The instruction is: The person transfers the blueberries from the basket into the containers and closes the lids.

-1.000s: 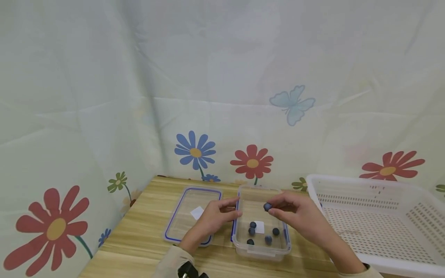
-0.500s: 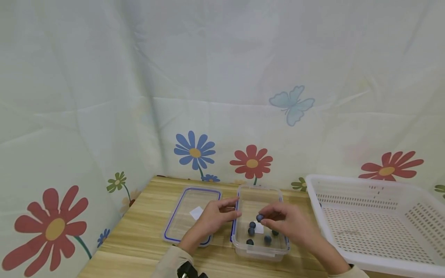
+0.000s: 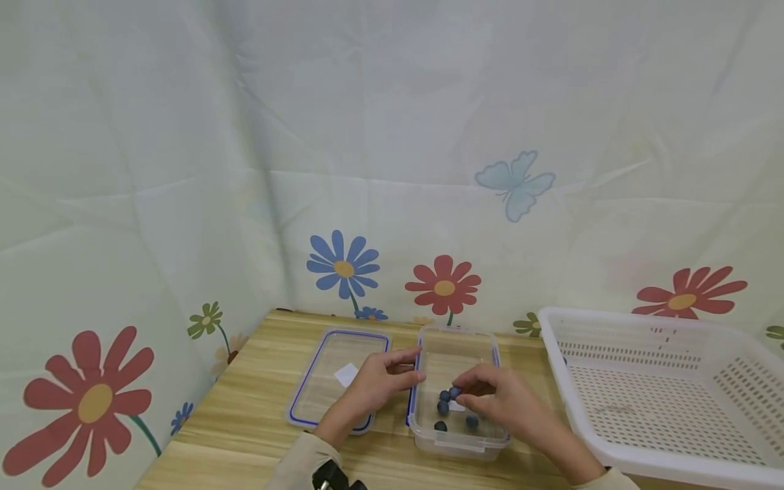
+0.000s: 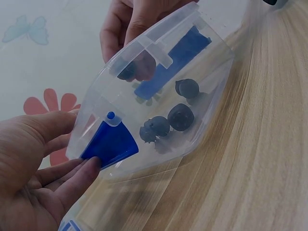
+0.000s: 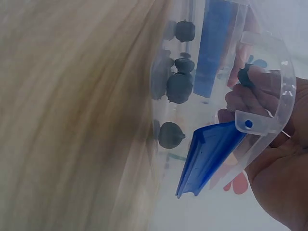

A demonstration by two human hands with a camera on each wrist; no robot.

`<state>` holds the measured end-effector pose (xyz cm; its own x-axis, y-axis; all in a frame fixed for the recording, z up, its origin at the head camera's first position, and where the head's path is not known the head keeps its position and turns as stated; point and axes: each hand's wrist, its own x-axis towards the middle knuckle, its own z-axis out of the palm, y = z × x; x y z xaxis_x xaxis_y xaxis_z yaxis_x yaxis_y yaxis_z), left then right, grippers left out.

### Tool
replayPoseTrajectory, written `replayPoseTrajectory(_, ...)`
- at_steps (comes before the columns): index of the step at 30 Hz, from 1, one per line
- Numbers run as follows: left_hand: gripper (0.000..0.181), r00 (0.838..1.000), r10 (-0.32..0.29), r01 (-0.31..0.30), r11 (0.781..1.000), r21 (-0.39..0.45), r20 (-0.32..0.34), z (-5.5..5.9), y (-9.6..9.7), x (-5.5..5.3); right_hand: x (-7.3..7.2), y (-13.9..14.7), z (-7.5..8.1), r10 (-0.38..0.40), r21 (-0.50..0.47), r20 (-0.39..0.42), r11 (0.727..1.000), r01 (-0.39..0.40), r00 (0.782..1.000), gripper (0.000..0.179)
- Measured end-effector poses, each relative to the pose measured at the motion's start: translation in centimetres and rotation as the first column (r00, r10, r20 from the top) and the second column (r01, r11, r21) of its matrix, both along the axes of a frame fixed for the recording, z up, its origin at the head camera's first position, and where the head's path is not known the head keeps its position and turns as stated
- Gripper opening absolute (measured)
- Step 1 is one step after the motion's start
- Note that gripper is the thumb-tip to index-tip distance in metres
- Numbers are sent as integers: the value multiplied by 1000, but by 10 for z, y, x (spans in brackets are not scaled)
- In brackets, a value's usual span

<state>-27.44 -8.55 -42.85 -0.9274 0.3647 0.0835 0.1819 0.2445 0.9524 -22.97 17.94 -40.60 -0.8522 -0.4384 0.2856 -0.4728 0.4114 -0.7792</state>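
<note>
A clear plastic food box with blue clips stands uncovered on the wooden table. Inside lie several loose blueberries, grouped mostly toward the near end. My right hand reaches in over the right rim and pinches one blueberry between thumb and fingertips, low beside the others. My left hand rests its fairly straight fingers against the box's left side; in the left wrist view they touch a hanging blue clip. My right fingers partly hide the box's right half.
Left of the box lies its clear lid, edged with a blue seal and bearing a white square. A large white perforated basket stands at the right. Behind the table hangs a flower-printed curtain.
My right hand has carried the pinched blueberry left, nearer and down toward the berries in the box. My left hand has stayed at the box's side.
</note>
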Motion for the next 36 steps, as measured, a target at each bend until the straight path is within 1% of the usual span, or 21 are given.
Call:
replayPoseTrajectory(11,53,1000,-1,1,1000,-16,-9,1,0,1,-1,1,-4,14,15,-45,1000,-13,999,12)
replayPoseTrajectory(22,54,1000,8,-9,999,-45,-17,3,0,2,-2,3,-4,4,52,-47,999,-1,999,14)
replayPoseTrajectory(31,54,1000,15,-16,998,-56,-13,5,0,4,-1,3,-3,7,54,-57,999,-4,998,13)
replayPoseTrajectory(36,54,1000,16,-17,998,-58,-10,6,1,4,-1,3,-2,5,60,-47,998,-2,999,13)
